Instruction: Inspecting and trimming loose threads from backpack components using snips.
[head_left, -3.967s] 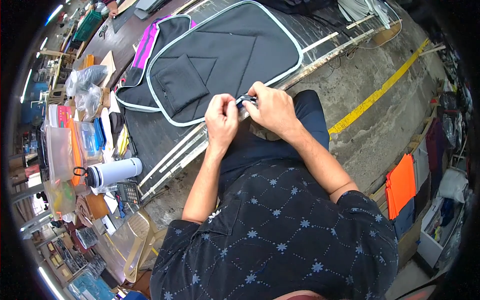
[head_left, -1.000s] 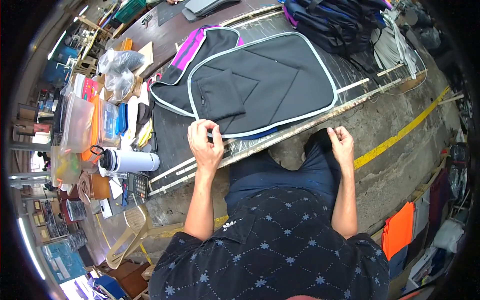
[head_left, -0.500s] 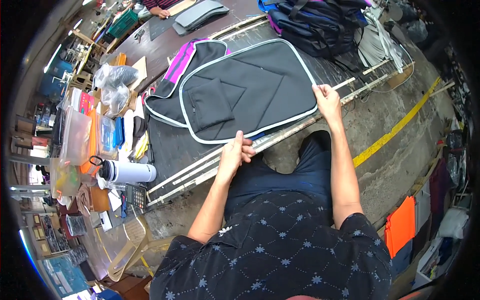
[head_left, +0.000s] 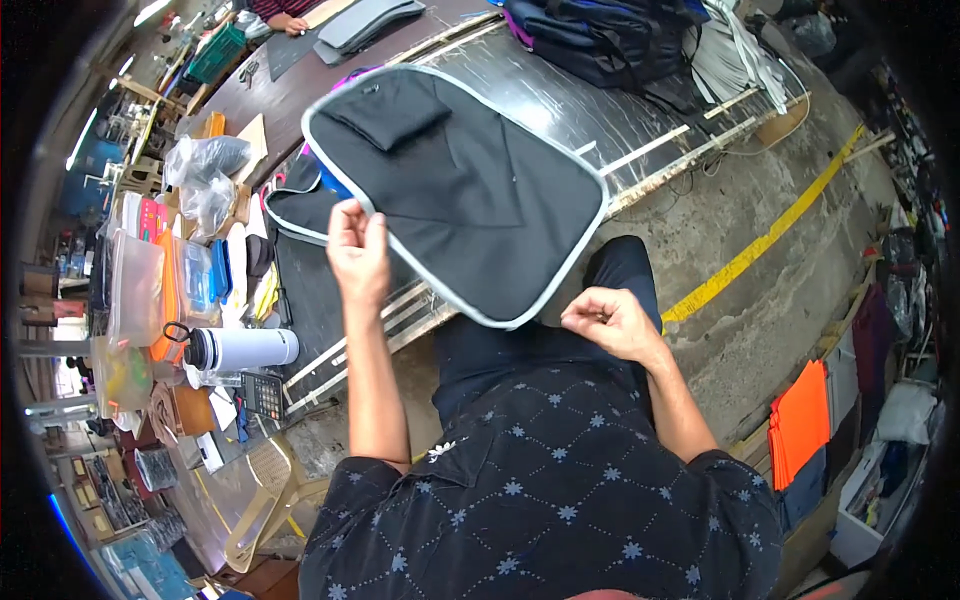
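One black fabric panel (head_left: 475,205), its pocket (head_left: 398,122) attached and grey edging (head_left: 603,195) already round the visible rim, tilts over the counter's (head_left: 550,105) near edge, the left hand (head_left: 358,262) pinching its left side, the right hand's (head_left: 617,326) fingers curled near its lowest corner, contents unclear, remaining work not showing.

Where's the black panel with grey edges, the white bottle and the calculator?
Black panel (head_left: 470,197), head view: middle of its fabric.
White bottle (head_left: 250,349), head view: side of its body.
Calculator (head_left: 263,396), head view: its keys.
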